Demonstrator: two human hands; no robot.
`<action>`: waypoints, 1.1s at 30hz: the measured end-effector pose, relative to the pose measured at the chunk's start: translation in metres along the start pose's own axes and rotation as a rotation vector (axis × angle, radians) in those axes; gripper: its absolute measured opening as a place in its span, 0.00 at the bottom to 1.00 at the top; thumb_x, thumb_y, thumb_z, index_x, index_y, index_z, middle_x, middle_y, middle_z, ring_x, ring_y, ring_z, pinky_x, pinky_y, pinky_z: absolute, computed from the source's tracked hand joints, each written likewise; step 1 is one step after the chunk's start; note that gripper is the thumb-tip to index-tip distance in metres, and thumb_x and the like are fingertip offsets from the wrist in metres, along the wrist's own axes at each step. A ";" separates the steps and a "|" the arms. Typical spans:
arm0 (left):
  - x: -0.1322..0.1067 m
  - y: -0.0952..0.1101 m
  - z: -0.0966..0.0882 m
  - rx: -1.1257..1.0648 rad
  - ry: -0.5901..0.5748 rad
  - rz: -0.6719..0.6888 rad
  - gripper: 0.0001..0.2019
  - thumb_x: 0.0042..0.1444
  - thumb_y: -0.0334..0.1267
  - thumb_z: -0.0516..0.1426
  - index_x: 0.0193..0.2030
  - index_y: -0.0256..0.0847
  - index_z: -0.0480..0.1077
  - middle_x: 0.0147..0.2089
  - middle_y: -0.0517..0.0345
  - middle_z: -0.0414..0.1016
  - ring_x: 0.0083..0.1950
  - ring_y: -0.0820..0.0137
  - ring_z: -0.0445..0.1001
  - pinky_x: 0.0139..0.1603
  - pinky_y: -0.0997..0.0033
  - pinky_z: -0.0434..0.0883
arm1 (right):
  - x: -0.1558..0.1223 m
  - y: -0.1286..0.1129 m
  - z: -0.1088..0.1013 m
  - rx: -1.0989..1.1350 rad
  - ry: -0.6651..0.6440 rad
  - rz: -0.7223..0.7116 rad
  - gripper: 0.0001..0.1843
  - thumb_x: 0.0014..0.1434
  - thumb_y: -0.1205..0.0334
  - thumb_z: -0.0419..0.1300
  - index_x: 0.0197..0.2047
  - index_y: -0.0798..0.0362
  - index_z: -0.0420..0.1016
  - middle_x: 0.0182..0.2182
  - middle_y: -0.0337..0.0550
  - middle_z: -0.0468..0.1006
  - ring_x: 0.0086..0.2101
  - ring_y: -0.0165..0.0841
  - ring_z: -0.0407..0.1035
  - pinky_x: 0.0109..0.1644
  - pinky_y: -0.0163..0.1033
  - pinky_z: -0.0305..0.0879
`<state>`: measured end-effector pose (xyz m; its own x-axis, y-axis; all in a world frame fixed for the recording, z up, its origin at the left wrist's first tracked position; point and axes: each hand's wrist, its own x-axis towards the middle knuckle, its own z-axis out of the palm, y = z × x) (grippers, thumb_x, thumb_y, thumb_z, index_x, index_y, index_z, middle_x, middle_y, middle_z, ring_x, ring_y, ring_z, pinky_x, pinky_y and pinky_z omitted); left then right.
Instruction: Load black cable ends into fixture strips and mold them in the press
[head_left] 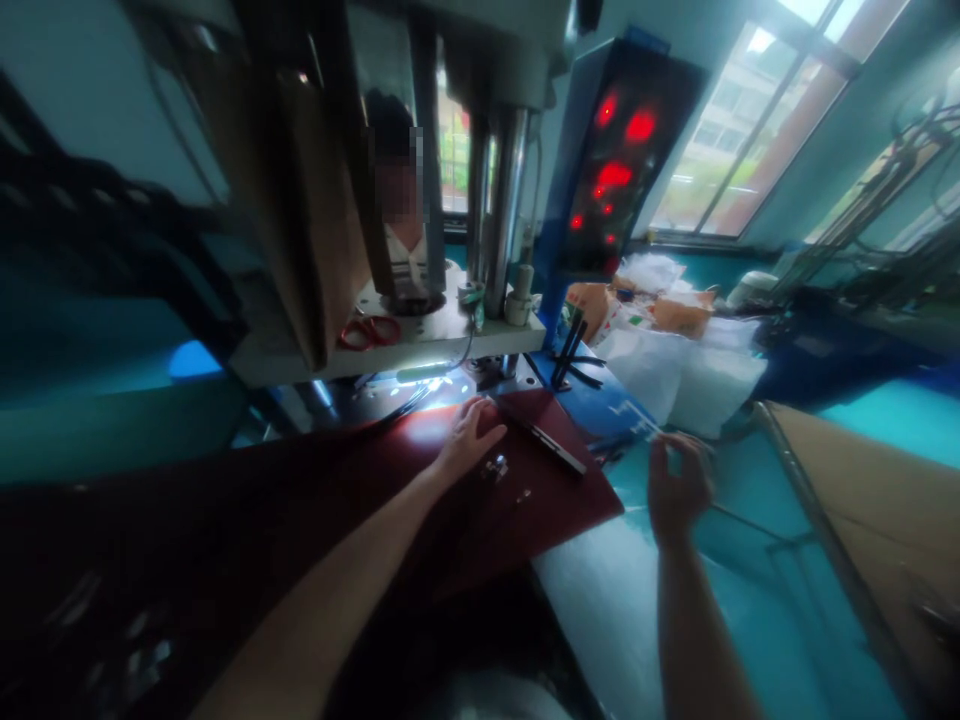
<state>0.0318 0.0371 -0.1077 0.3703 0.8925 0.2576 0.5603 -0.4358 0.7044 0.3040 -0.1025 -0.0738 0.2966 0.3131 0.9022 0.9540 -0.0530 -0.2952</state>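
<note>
My left hand (466, 437) lies flat with fingers stretched out on a dark red mat (480, 500), close under the lit bed of a press machine (390, 340). A small metal part (496, 468) sits on the mat just beside that hand. A long dark bar (541, 435) lies on the mat to the right. My right hand (677, 485) is raised over the teal table (765, 600), fingers pinched on a thin wire or rod (686, 438) that is too blurred to name.
Red-handled scissors (369, 331) lie on the machine's white platform. Another person stands behind the machine. A blue cabinet (611, 160) with red lights rises at the back. White bags (675, 375) and a cardboard box (870, 500) are on the right.
</note>
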 end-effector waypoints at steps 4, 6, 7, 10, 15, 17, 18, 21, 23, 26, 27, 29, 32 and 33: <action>-0.046 0.019 -0.047 0.130 -0.354 -0.057 0.32 0.43 0.61 0.57 0.49 0.39 0.67 0.50 0.47 0.69 0.50 0.57 0.69 0.50 0.58 0.67 | -0.026 0.057 -0.021 -0.201 -0.013 -0.004 0.12 0.56 0.57 0.58 0.38 0.57 0.71 0.34 0.50 0.75 0.41 0.42 0.68 0.49 0.51 0.61; -0.070 0.032 -0.063 0.358 -0.553 -0.077 0.35 0.33 0.63 0.60 0.44 0.39 0.69 0.47 0.46 0.70 0.48 0.51 0.69 0.45 0.55 0.68 | -0.039 0.064 -0.025 -0.184 -0.064 0.027 0.12 0.57 0.58 0.57 0.39 0.57 0.71 0.35 0.51 0.75 0.40 0.42 0.68 0.48 0.50 0.62; -0.079 0.037 -0.067 0.452 -0.587 -0.074 0.34 0.33 0.61 0.61 0.44 0.38 0.69 0.47 0.45 0.70 0.48 0.50 0.70 0.44 0.54 0.68 | -0.044 0.062 -0.025 -0.154 -0.096 0.047 0.11 0.57 0.59 0.56 0.39 0.57 0.71 0.34 0.50 0.75 0.39 0.41 0.68 0.47 0.49 0.63; -0.092 0.047 -0.062 0.587 -0.575 -0.080 0.24 0.43 0.51 0.59 0.44 0.36 0.68 0.45 0.43 0.72 0.45 0.52 0.72 0.42 0.56 0.69 | -0.050 0.038 -0.021 -0.030 -0.170 0.092 0.08 0.58 0.61 0.54 0.38 0.56 0.71 0.33 0.49 0.75 0.37 0.39 0.68 0.44 0.46 0.64; -0.081 0.045 -0.047 0.545 -0.633 -0.185 0.12 0.44 0.41 0.54 0.35 0.39 0.68 0.40 0.45 0.75 0.43 0.52 0.74 0.39 0.58 0.69 | -0.045 -0.031 -0.011 0.318 -0.322 0.063 0.06 0.58 0.66 0.53 0.38 0.53 0.70 0.35 0.46 0.74 0.38 0.36 0.68 0.46 0.45 0.64; -0.078 0.045 -0.046 0.519 -0.592 -0.177 0.10 0.42 0.39 0.53 0.33 0.40 0.66 0.40 0.44 0.75 0.43 0.51 0.74 0.40 0.57 0.69 | -0.044 -0.060 -0.005 0.512 -0.439 0.063 0.07 0.58 0.67 0.53 0.38 0.52 0.70 0.36 0.45 0.74 0.39 0.36 0.68 0.46 0.43 0.65; -0.079 0.046 -0.046 0.493 -0.553 -0.169 0.09 0.42 0.38 0.53 0.32 0.40 0.65 0.40 0.45 0.74 0.44 0.51 0.74 0.40 0.57 0.69 | -0.042 -0.073 0.000 0.605 -0.511 0.090 0.07 0.58 0.67 0.53 0.39 0.51 0.70 0.36 0.45 0.74 0.40 0.35 0.68 0.46 0.42 0.65; -0.085 0.050 -0.047 0.213 -0.529 -0.243 0.08 0.41 0.35 0.52 0.32 0.41 0.61 0.33 0.51 0.74 0.34 0.59 0.75 0.33 0.64 0.69 | -0.033 -0.105 0.022 0.866 -0.736 0.273 0.11 0.59 0.62 0.54 0.46 0.50 0.70 0.43 0.45 0.74 0.45 0.35 0.68 0.51 0.42 0.63; -0.091 0.052 -0.047 -0.150 -0.600 -0.380 0.10 0.44 0.35 0.52 0.35 0.41 0.58 0.23 0.59 0.70 0.22 0.67 0.70 0.22 0.70 0.66 | -0.023 -0.120 0.036 1.061 -0.907 0.427 0.16 0.60 0.57 0.53 0.50 0.49 0.70 0.48 0.45 0.74 0.49 0.36 0.67 0.54 0.42 0.62; -0.095 0.053 -0.044 -0.586 -0.593 -0.501 0.11 0.50 0.41 0.52 0.38 0.41 0.57 0.15 0.69 0.60 0.13 0.74 0.58 0.13 0.78 0.55 | -0.009 -0.137 0.048 1.247 -1.161 0.530 0.19 0.61 0.52 0.50 0.51 0.49 0.71 0.50 0.44 0.74 0.50 0.36 0.66 0.53 0.42 0.62; -0.095 0.053 -0.043 -0.638 -0.545 -0.500 0.12 0.51 0.44 0.52 0.38 0.40 0.58 0.15 0.70 0.60 0.12 0.76 0.57 0.12 0.79 0.54 | -0.006 -0.142 0.048 1.257 -1.221 0.526 0.20 0.61 0.51 0.50 0.51 0.50 0.72 0.50 0.44 0.74 0.50 0.36 0.67 0.53 0.42 0.62; -0.094 0.054 -0.040 -0.655 -0.444 -0.478 0.13 0.51 0.47 0.53 0.36 0.38 0.61 0.15 0.69 0.60 0.11 0.78 0.56 0.11 0.80 0.52 | -0.006 -0.151 0.043 1.222 -1.287 0.491 0.20 0.61 0.51 0.51 0.51 0.51 0.72 0.49 0.44 0.74 0.50 0.36 0.67 0.53 0.41 0.62; -0.093 0.057 -0.033 -0.681 -0.383 -0.453 0.15 0.51 0.48 0.55 0.29 0.36 0.64 0.16 0.64 0.63 0.12 0.78 0.58 0.11 0.80 0.53 | -0.015 -0.160 0.033 1.139 -1.335 0.418 0.21 0.60 0.51 0.52 0.53 0.52 0.71 0.49 0.45 0.74 0.49 0.37 0.68 0.52 0.41 0.63; -0.092 0.058 -0.031 -0.707 -0.380 -0.458 0.15 0.50 0.48 0.55 0.27 0.35 0.64 0.16 0.62 0.64 0.12 0.78 0.59 0.11 0.79 0.53 | -0.017 -0.161 0.031 1.123 -1.353 0.393 0.22 0.60 0.51 0.53 0.54 0.52 0.70 0.49 0.45 0.74 0.48 0.37 0.68 0.50 0.41 0.65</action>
<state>0.0071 -0.0667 -0.0706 0.5128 0.8075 -0.2917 0.1752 0.2342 0.9563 0.1435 -0.0702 -0.0513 -0.3130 0.9485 0.0491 0.1910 0.1135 -0.9750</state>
